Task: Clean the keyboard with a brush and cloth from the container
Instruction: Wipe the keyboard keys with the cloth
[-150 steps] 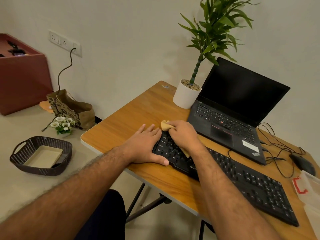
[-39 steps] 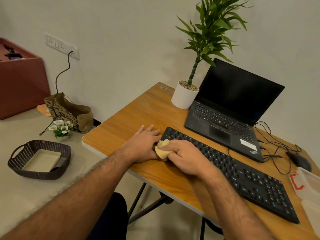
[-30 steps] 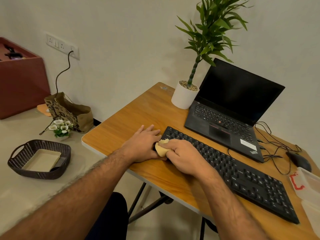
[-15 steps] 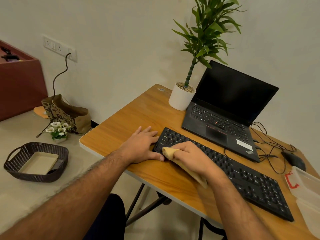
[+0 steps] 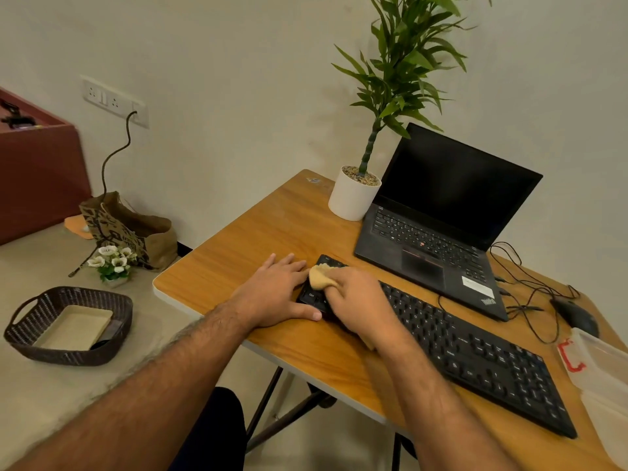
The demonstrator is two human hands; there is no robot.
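A black keyboard (image 5: 475, 355) lies slantwise on the wooden table (image 5: 258, 232). My right hand (image 5: 356, 300) grips a bunched tan cloth (image 5: 319, 277) and presses it on the keyboard's left end; a tail of the cloth shows under my wrist. My left hand (image 5: 278, 294) lies flat on the table against the keyboard's left edge, thumb along its near corner, holding nothing. A clear plastic container (image 5: 601, 375) with a red clip stands at the table's right edge. No brush is visible.
An open black laptop (image 5: 441, 226) and a potted plant (image 5: 353, 195) stand behind the keyboard. A mouse (image 5: 577, 314) and cables lie at the right. Off the table to the left are a dark wicker basket (image 5: 68, 324), small flowers and a paper bag.
My right hand has slid the cloth from the keyboard's near-left corner up toward its far-left corner. My left hand has stayed at the left edge. The view has shifted slightly.
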